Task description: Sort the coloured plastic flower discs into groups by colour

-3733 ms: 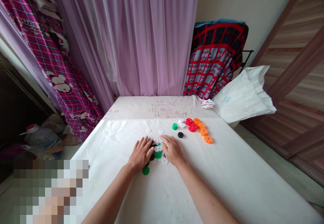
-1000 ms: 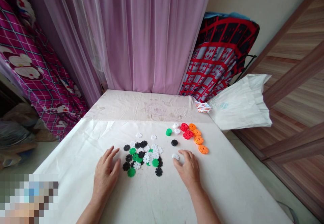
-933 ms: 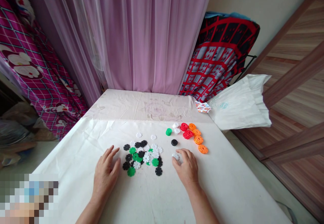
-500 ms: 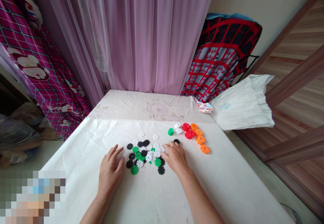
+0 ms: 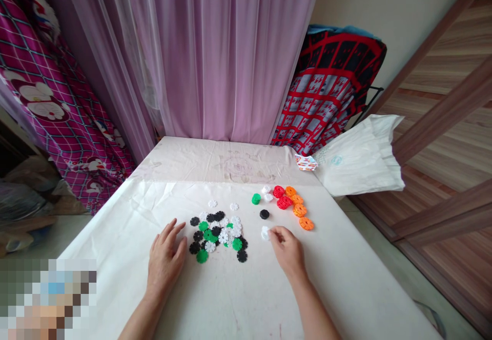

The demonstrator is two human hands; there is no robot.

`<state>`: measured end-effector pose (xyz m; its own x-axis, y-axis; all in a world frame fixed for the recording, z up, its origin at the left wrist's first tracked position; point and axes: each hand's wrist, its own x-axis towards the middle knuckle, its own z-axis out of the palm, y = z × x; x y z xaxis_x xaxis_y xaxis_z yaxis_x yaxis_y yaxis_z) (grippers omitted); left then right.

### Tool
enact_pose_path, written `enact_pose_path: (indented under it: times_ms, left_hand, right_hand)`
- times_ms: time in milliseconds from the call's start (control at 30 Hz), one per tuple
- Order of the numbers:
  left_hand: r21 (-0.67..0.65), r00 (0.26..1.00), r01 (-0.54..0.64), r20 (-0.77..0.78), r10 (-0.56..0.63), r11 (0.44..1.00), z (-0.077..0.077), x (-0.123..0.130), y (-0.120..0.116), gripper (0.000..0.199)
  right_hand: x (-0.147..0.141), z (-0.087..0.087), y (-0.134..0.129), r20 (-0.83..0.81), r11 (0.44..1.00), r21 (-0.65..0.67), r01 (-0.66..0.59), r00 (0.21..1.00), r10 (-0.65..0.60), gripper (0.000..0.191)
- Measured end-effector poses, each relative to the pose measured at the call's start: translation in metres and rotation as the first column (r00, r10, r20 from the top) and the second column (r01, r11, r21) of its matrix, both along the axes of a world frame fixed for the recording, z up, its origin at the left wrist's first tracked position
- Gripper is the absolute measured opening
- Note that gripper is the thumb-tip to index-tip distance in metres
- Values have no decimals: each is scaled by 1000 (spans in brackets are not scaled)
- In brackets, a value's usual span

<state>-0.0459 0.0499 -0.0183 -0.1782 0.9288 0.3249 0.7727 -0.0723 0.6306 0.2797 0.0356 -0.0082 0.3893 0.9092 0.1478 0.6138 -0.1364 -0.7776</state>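
My right hand [image 5: 286, 248] pinches a white snowflake disc [image 5: 265, 233] between thumb and fingers, right of the mixed pile. It is too small to tell whether this is one disc or more. My left hand [image 5: 166, 253] rests open on the table, fingers spread, beside the pile's left edge and holding nothing. Black, green and white notched discs lie loosely over one another in the pile, among them a green disc [image 5: 202, 256] and a black disc [image 5: 242, 255] at its near side. Just beyond my right hand stands a black disc stack [image 5: 264, 214].
Toward the back right are a green stack [image 5: 255, 198], white stacks [image 5: 268, 196], red stacks [image 5: 284, 203] and a curved row of orange stacks [image 5: 300, 210]. A pale bag [image 5: 357, 158] hangs over the right edge of the cloth-covered table [image 5: 215, 304], near a folded paper box [image 5: 306, 162].
My right hand has moved right, away from the pile, with a white snowflake disc in its fingers. The black stack it partly hid now shows fully. My left hand stays about where it was.
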Motion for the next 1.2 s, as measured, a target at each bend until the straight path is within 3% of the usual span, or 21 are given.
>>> enact_pose_path:
  times_ms: [67,167,333,567,733,867,1100,1200]
  left_hand:
    - [-4,1000,6,-6,-6,1000,0,0,0,37]
    - [5,1000,3,-4,-3,1000,1,-1,0,38]
    - [5,1000,18,-3,-18,1000,4,-2,0,40]
    - [2,1000,10,-16,-10,1000,2,-3,1,41]
    - [5,1000,15,-9,-15,1000,1,-4,2,41]
    - [-11,1000,22,-14,-22,1000,1,-4,2,42]
    - [6,1000,6,13,-6,1000,-1,-2,1,38]
    - [-6,1000,-5,13,5,1000,-1,-1,0,37]
  right_hand:
    - [15,-3,-7,-200,996,-44,73,977,-80,36]
    - [24,-2,-10,-269,995,-90,47,960,-70,36]
    - [12,5,-3,-93,985,-170,5,995,-21,29]
    - [11,0,5,120,990,-140,29,993,-13,21]
    - [8,1,0,256,988,-139,-63,962,97,30]
    - [3,1,-1,386,986,-148,-79,913,132,24]
    - [3,0,2,408,986,-155,-60,905,119,24]
    - [-8,8,2,416,992,-88,-92,901,121,25]
